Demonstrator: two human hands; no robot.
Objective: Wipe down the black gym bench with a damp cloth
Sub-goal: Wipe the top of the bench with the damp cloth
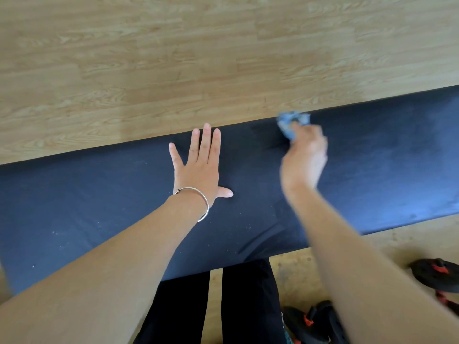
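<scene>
The black gym bench [99,207] runs across the view from lower left to upper right, with small pale specks on its left part. My left hand [198,165] lies flat on the bench top, fingers straight and spread, a metal bangle on the wrist. My right hand [306,152], blurred by motion, grips a bunched blue cloth [291,124] and holds it against the bench close to its far edge. The padding to the right of the cloth looks slightly duller and streaked.
Wooden plank floor [198,58] lies beyond the bench. My legs in black trousers [243,306] stand at the near edge. Black dumbbells with red collars [310,321] and a weight plate [439,274] lie on the floor at the lower right.
</scene>
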